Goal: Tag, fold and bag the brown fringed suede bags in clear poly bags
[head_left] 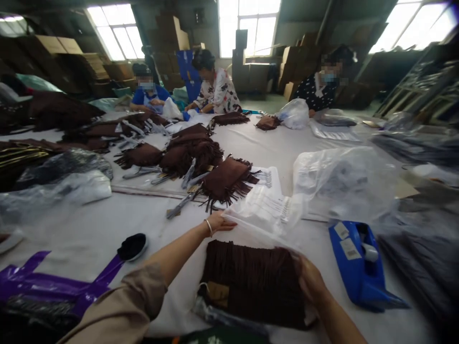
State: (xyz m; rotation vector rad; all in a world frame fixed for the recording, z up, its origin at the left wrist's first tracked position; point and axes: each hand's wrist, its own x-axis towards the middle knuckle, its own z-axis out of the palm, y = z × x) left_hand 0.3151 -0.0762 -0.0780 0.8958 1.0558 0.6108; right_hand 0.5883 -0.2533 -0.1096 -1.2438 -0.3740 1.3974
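Note:
A dark brown fringed bag (256,282) lies flat in front of me, with a tan paper tag (218,293) at its lower left. Just beyond its top edge, a clear plastic bag (263,210) stretches across from one hand to the other. My left hand (219,222) pinches the near left edge of this plastic. At the fringed bag's right side, my right hand (311,281) is closed around its edge; the fingers are partly hidden, and the plastic reaches that hand too. Another brown fringed bag (227,179) rests behind my left hand.
A blue tape dispenser (358,267) stands to the right, near a heap of clear plastic (340,179). Purple packaging (60,282) and a dark round pad (132,246) lie left. More brown fringed bags (190,153) are piled across the white table. Several people work at its far side.

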